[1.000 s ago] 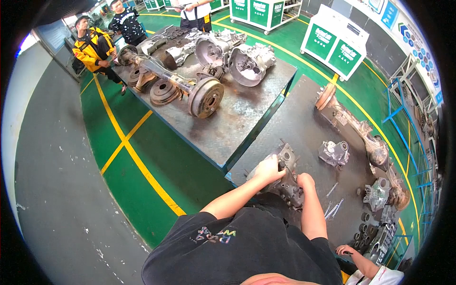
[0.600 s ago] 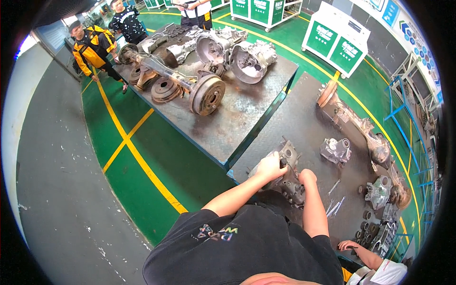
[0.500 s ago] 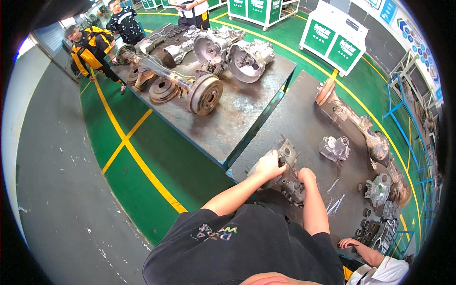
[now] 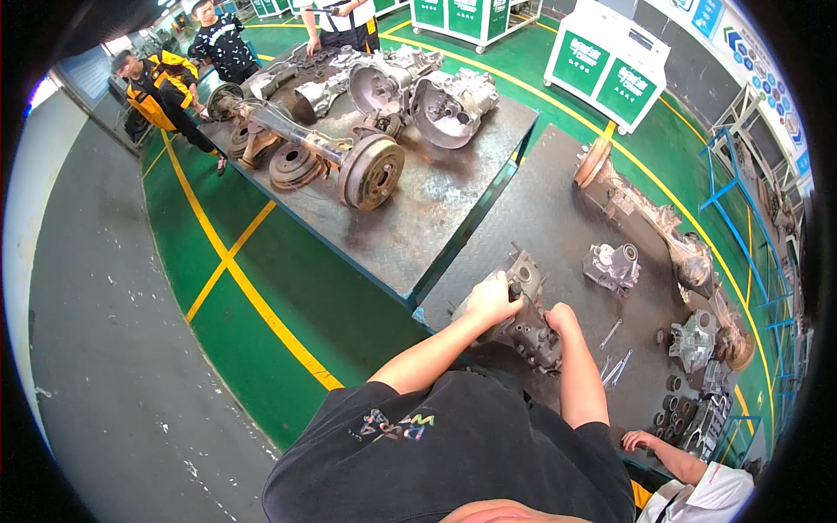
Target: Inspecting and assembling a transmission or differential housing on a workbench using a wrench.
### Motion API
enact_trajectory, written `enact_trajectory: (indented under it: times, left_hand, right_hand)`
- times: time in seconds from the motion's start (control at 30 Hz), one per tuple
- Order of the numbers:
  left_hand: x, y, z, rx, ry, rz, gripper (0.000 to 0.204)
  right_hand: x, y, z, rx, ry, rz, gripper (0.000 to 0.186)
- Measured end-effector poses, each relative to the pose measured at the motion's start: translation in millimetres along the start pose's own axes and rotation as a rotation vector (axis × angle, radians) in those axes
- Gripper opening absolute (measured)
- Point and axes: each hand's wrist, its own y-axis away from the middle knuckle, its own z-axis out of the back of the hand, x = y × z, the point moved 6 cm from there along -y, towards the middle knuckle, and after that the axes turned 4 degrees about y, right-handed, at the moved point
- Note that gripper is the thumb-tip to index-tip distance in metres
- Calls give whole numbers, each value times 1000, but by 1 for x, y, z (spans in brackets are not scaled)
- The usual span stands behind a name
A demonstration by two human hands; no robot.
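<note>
A grey metal gearbox housing (image 4: 535, 342) lies on the near table right in front of me, both hands over it. My left hand (image 4: 493, 299) is closed at its far left side, around a dark tool with a round end (image 4: 515, 288) poking out by the thumb. Across from it, my right hand (image 4: 561, 317) is closed at the housing's right side. A dark bar seems to run between the hands, but what the right fingers hold is hidden.
Wrenches (image 4: 619, 368) lie right of the housing, beyond them a smaller metal casing (image 4: 612, 267) and a long axle (image 4: 649, 222). A co-worker's hand (image 4: 641, 440) rests near bearing rings (image 4: 671, 405). A second table (image 4: 436, 209) carries axle parts; several people stand behind it.
The view has shifted slightly. My hands stay closed at the housing with little movement. The co-worker's hand at the lower right has changed pose, and a person at the far table has lowered an arm.
</note>
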Motion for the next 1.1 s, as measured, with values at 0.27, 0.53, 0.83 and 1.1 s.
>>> enact_trajectory:
  times: [0.27,0.53,0.83,1.1]
  left_hand:
    - [-3,1,-1,1,0,-3,65]
    - [-1,-2,-5,23,-40,55,63]
    - [-4,-6,-10,11,-125,43,63]
    - [-5,-6,-13,-38,-165,-8,61]
  right_hand:
    - [0,-3,-4,-22,99,29,28]
    - [5,12,-2,104,-24,-95,27]
    - [-4,-25,-22,181,-72,-103,27]
    - [1,21,14,323,-87,-242,26]
